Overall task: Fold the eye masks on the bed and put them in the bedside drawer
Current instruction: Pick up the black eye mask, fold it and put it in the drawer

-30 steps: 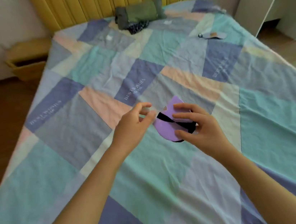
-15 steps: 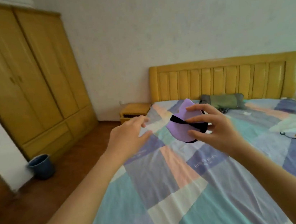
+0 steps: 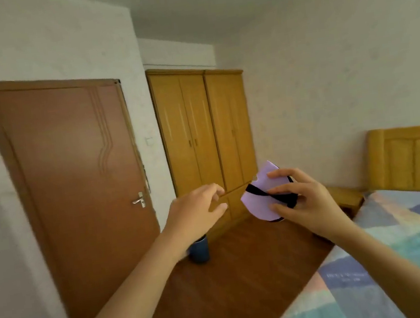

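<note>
My right hand [image 3: 302, 200] holds a folded lilac eye mask [image 3: 261, 200] with a black strap across it, fingers curled round its right side, up in the air over the floor beside the bed. A short gap to the left, my left hand [image 3: 197, 211] hovers with loosely curled fingers and holds nothing. The wooden bedside table [image 3: 347, 195] shows partly behind my right hand, at the head of the bed [image 3: 407, 247]; its drawer is hidden from me.
A brown door [image 3: 79, 192] stands shut on the left, with a yellow wooden wardrobe [image 3: 200, 133] beyond it. A dark blue bin [image 3: 199, 249] sits on the wooden floor. The yellow headboard [image 3: 414, 158] is at the right.
The view has swung left from the bed to the door and wardrobe. Both hands kept their pose, the right still holding the folded mask, the left still apart from it.
</note>
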Motion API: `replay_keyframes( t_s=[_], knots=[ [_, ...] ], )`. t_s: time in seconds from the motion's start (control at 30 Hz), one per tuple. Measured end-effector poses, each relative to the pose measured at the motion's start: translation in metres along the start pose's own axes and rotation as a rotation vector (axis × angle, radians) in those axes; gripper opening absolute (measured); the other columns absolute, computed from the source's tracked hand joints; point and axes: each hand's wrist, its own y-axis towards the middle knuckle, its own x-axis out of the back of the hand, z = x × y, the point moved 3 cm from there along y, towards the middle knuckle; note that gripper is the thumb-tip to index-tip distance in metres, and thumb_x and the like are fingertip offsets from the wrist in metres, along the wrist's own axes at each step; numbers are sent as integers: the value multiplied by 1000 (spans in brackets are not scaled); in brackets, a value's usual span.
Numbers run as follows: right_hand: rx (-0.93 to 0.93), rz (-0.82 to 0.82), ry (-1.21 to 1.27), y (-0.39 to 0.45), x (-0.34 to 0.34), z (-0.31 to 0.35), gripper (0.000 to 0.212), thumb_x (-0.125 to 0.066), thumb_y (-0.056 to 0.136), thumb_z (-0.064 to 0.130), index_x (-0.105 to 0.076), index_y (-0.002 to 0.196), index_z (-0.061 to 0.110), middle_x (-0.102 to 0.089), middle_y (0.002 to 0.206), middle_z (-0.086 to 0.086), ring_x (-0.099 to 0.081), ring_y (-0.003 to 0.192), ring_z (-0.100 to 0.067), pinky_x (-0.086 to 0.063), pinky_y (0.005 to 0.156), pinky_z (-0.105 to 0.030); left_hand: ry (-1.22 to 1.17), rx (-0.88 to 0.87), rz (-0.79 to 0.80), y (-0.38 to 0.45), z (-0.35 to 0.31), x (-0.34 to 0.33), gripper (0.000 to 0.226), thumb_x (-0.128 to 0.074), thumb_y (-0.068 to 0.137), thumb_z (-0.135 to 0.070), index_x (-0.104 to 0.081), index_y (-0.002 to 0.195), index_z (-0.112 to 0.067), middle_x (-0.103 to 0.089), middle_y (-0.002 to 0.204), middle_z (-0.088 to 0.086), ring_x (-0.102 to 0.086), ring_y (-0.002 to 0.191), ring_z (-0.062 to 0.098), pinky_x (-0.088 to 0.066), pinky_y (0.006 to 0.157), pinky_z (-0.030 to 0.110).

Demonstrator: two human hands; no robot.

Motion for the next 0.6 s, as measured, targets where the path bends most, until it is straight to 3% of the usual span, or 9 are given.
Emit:
replay_keyframes(
  t_s=[0.1,0.2,0.33,0.47,0.6],
  knots=[
    [9,23,99,37,-74,11,30,-76,76,8,-70,101,25,-52,126,8,-55,116,-9,-50,85,-13,75,39,13,-10,74,19,34,-48,93,-47,-51,125,-34,-59,115,-18,-59,94,5,-51,74,27],
    [30,48,144,69,-137,16,31,-75,76,7,-69,102,24,-51,126,6,-53,118,-10,-52,86,-15,127,83,-1,-14,138,27,34,-48,93,-47,-51,124,-33,-60,115,-16,-58,88,3,-55,76,32],
    [49,95,185,112,-209,11,29,-75,77,8,-70,101,22,-52,127,6,-52,120,-10,-53,87,-21,186,124,-10,-8,212,21,36,-46,93,-49,-50,125,-35,-59,117,-19,-54,84,1,-49,73,26],
    [69,134,204,156,-276,-15,27,-75,77,7,-71,99,21,-51,127,7,-51,121,-7,-50,89,-14,202,139,-4,16,282,-1,36,-46,93,-50,-49,126,-35,-58,118,-19,-47,74,0,-46,69,23],
    [86,129,241,204,-331,-58,28,-74,76,3,-72,101,15,-52,126,6,-52,118,-8,-52,88,-18,197,153,-6,62,343,-32,36,-47,93,-50,-50,125,-34,-59,118,-19,-47,68,-1,-44,67,22]
  ],
)
